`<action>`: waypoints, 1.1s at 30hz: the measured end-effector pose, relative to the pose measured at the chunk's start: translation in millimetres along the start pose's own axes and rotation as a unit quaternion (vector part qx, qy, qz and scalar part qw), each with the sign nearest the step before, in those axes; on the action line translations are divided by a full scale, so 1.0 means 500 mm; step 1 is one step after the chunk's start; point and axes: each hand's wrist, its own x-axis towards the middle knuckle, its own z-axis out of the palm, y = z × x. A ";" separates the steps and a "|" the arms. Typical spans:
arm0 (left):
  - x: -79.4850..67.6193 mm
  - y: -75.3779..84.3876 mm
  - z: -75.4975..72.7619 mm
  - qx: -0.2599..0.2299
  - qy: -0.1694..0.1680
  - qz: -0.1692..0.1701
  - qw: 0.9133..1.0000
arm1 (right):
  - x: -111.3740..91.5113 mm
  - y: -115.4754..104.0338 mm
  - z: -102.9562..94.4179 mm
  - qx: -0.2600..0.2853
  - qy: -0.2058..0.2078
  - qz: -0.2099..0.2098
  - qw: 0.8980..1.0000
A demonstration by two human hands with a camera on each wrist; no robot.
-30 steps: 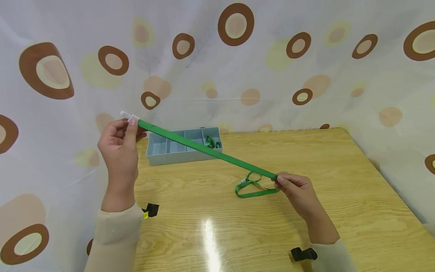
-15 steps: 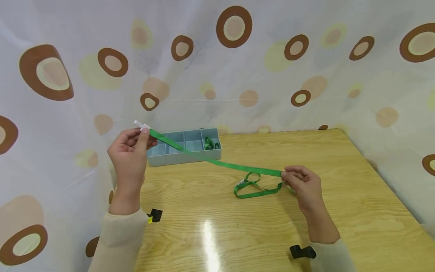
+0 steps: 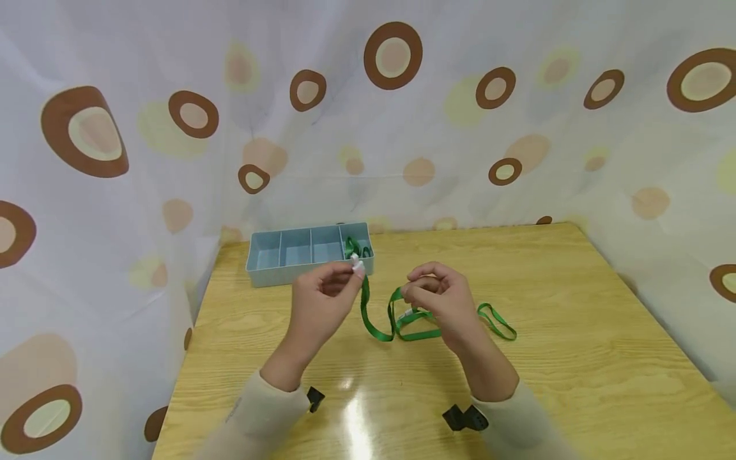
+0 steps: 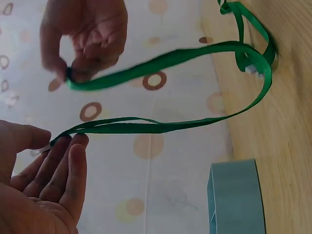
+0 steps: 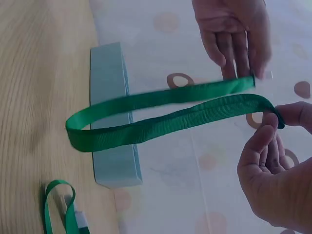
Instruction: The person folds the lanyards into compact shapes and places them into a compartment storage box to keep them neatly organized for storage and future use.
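Note:
My left hand (image 3: pixel 322 303) pinches the white plastic clip (image 3: pixel 358 264) at one end of a green lanyard (image 3: pixel 376 332). The other end of that strap is pinched between the thumb and forefinger of my right hand (image 3: pixel 445 300). Between the hands the lanyard (image 4: pixel 258 92) sags in a slack U above the table. In the right wrist view the doubled strap (image 5: pixel 112 139) hangs in a loop, with my left hand (image 5: pixel 239 29) beyond. A second green lanyard (image 3: pixel 420 335) with a white clip lies on the table behind my right hand, which partly hides it.
At the back left of the wooden table (image 3: pixel 575 383) stands a light blue divided box (image 3: pixel 299 275). Its rightmost compartment holds green straps (image 3: pixel 352 246). A patterned curtain (image 3: pixel 356 115) closes off the back and sides. Right of my right hand lies a green loop (image 3: pixel 503 326).
The lanyard went from stretched taut to slack and drooping. My left hand moved right and down with the clip, and my right hand shifted left, bringing the hands close together.

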 end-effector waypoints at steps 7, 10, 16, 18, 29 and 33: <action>-0.027 0.005 0.041 0.011 -0.052 0.006 0.999 | 0.008 0.011 0.049 -0.005 0.010 0.001 1.000; -0.029 0.007 0.044 0.016 -0.060 0.016 0.998 | 0.008 0.012 0.052 0.000 0.015 -0.001 1.000; -0.030 0.005 0.040 0.016 -0.077 0.045 0.996 | 0.009 0.015 0.054 0.005 0.015 -0.006 1.000; -0.030 0.003 0.038 0.020 -0.082 0.059 0.995 | 0.008 0.015 0.055 0.004 0.009 -0.012 1.000; -0.012 -0.001 0.023 0.028 -0.050 0.071 0.996 | -0.001 0.015 0.056 0.025 -0.059 -0.067 0.996; -0.005 0.005 0.012 -0.004 -0.036 0.042 0.998 | -0.014 0.046 0.063 -0.041 -0.045 -0.097 0.993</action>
